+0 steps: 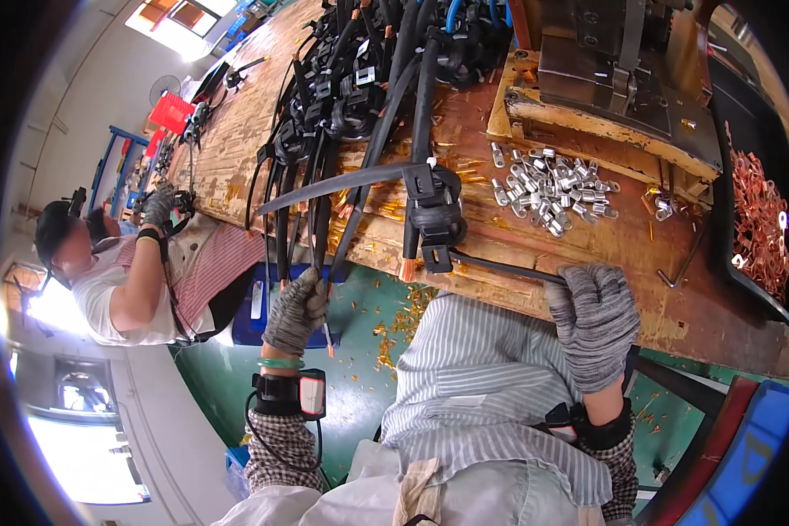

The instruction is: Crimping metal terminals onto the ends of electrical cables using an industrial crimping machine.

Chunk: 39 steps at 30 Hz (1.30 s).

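Both my hands wear grey knitted gloves. My left hand [296, 311] is closed at the table's near edge, around a black cable [352, 215] whose bare copper tip shows below the fingers. My right hand [593, 324] is closed on the end of a thin black cable [504, 266]. That thin cable runs left to a black clip-like part [434, 210] with a coiled body, lying near the table edge. A thicker black cable passes by this part and ends in bare copper strands [407, 269]. A flat dark strip [333, 188] sticks out leftward from it.
A heap of black cables with clips [351, 96] covers the table's far middle. Silver cable lugs [552, 188] lie in a pile before a metal press [618, 88]. A black tray [776, 302] of copper-coloured lugs and a hex key [682, 263] are rightward. A co-worker [149, 272] sits left.
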Motion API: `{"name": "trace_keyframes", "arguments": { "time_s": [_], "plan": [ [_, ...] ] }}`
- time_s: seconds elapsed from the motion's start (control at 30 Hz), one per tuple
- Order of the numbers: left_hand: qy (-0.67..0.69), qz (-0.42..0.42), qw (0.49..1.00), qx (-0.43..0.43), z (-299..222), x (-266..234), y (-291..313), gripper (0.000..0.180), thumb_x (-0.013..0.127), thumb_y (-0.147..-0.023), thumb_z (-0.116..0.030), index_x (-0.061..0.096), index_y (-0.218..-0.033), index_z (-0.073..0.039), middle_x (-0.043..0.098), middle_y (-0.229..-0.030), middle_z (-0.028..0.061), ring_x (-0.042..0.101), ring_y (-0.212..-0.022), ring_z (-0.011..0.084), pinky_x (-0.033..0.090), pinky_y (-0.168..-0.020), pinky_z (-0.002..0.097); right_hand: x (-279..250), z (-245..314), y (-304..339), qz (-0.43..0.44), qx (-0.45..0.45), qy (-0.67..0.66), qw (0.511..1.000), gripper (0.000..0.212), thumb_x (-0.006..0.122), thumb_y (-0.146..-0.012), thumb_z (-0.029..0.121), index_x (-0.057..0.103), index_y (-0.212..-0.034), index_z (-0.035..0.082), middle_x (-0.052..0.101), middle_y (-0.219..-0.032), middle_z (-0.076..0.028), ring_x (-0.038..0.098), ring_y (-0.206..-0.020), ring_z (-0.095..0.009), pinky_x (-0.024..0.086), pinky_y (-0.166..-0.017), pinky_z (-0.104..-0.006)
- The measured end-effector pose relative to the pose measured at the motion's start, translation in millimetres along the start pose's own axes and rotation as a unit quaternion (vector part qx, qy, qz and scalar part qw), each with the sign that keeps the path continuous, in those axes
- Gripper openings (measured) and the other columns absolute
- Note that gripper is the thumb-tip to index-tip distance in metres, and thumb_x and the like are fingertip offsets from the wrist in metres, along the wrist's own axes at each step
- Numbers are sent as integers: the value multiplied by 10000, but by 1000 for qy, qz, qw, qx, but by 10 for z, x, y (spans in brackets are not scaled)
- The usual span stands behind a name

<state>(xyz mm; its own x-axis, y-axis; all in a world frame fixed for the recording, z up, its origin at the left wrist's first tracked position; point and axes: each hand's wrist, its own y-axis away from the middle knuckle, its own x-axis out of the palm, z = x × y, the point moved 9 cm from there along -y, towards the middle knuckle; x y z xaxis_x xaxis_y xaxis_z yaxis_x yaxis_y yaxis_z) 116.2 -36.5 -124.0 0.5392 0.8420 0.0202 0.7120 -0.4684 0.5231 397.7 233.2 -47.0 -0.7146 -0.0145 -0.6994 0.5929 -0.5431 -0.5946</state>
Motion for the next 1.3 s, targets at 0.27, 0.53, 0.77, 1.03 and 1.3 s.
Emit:
{"name": "trace_keyframes", "arguments": {
  "time_s": [0.27, 0.53, 0.77, 1.03, 1.3],
  "plan": [
    [-47, -116, 992, 17, 35, -60, -6, 348, 535, -881, -423, 510, -671, -147, 368, -484, -72, 269, -347, 43, 182, -326, 208, -5, -12, -5, 2, 0, 0, 1000, 231, 706, -704, 178, 611, -887, 73, 553, -801, -87, 557, -724, -264, 469, -605, -372],
    [-185, -149, 942, 238, 228, -1043, -408, 286, 509, -919, -347, 594, -803, -100, 450, -581, -46, 409, -451, 63, 303, -401, 215, -25, 19, 1, -3, -9, -5, 1000, 216, 703, -710, 183, 614, -872, 72, 555, -800, -76, 558, -726, -253, 474, -603, -358],
    [-618, -277, 656, 334, 307, -793, -137, 201, 476, -845, -81, 524, -1035, -39, 574, -690, 116, 572, -586, 294, 435, -526, 376, 19, 1, -1, 20, -3, 2, 1000, 206, 689, -726, 194, 612, -873, 72, 557, -815, -74, 558, -732, -256, 476, -623, -369],
    [-197, -256, 880, 348, -685, -242, 664, 285, 601, -874, -302, 585, -791, -29, 510, -646, -31, 420, -568, 38, 357, -518, 207, -8, -29, 13, 1, 6, 7, 1000, 210, 690, -723, 190, 606, -874, 71, 555, -805, -91, 556, -732, -271, 474, -632, -379],
    [-418, -232, 841, 255, -510, 101, 236, 145, 659, -817, -146, 619, -901, -34, 640, -730, 37, 581, -639, 111, 459, -620, 243, 14, 5, 1, 13, -9, 4, 1000, 219, 700, -710, 186, 603, -869, 70, 556, -798, -83, 557, -712, -267, 471, -596, -370]
  ]
}}
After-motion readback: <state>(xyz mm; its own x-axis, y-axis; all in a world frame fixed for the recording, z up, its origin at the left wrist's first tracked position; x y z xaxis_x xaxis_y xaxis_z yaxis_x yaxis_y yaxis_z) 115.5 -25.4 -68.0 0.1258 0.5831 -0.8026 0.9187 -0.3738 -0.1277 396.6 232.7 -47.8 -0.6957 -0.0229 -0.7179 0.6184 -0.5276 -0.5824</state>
